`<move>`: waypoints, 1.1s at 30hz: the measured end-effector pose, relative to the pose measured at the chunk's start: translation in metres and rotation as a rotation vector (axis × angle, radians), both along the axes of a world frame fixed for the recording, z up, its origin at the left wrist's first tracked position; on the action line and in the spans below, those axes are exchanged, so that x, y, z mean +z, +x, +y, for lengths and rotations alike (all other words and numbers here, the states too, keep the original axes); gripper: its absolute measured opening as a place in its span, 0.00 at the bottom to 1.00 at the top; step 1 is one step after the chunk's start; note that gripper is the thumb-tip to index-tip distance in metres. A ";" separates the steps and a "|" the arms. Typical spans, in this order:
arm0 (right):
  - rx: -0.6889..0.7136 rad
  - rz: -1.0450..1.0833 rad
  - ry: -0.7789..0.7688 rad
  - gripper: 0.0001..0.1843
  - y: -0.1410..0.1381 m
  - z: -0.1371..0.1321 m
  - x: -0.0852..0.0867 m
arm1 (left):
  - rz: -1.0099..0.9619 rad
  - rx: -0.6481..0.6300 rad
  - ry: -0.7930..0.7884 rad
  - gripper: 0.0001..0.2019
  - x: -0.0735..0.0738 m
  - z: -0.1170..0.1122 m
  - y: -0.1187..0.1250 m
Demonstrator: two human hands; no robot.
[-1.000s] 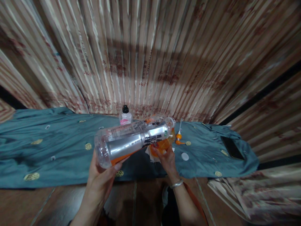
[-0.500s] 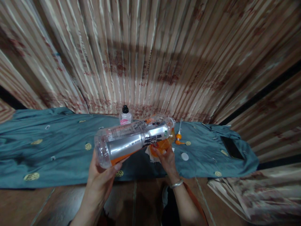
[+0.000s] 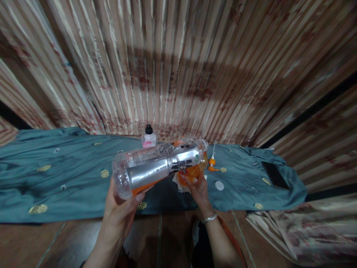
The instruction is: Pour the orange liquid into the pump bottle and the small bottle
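Note:
My left hand is closed around the base of a large clear plastic bottle with a silver and orange label. The bottle lies tilted in the air, its mouth to the right and a bit higher than its base. Under that mouth, my right hand grips an orange bottle, which the clear bottle partly covers. Where the two mouths meet is hard to make out. A white tissue lies under the orange bottle. An orange pump head with a pale tube lies just to the right.
A bottle with a black cap stands behind the clear bottle. On the green cloth lie a white round disc and a dark phone. Pleated curtains hang along the back.

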State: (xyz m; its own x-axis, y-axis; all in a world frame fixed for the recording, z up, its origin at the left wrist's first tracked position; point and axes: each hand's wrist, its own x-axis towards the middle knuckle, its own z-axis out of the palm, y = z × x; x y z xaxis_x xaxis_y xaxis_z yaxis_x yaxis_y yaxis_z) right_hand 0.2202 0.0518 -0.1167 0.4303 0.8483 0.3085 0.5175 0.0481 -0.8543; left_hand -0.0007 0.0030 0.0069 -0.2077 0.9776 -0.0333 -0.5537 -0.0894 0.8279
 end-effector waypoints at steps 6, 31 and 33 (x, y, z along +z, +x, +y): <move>0.078 0.085 -0.040 0.34 0.000 -0.003 0.001 | -0.004 -0.006 0.002 0.39 -0.001 0.000 -0.001; 0.085 0.102 -0.005 0.33 0.000 -0.002 0.000 | -0.005 -0.002 0.016 0.40 -0.002 0.000 0.000; 0.087 0.101 0.000 0.33 0.000 -0.002 0.001 | 0.001 0.008 0.011 0.39 -0.002 0.000 0.000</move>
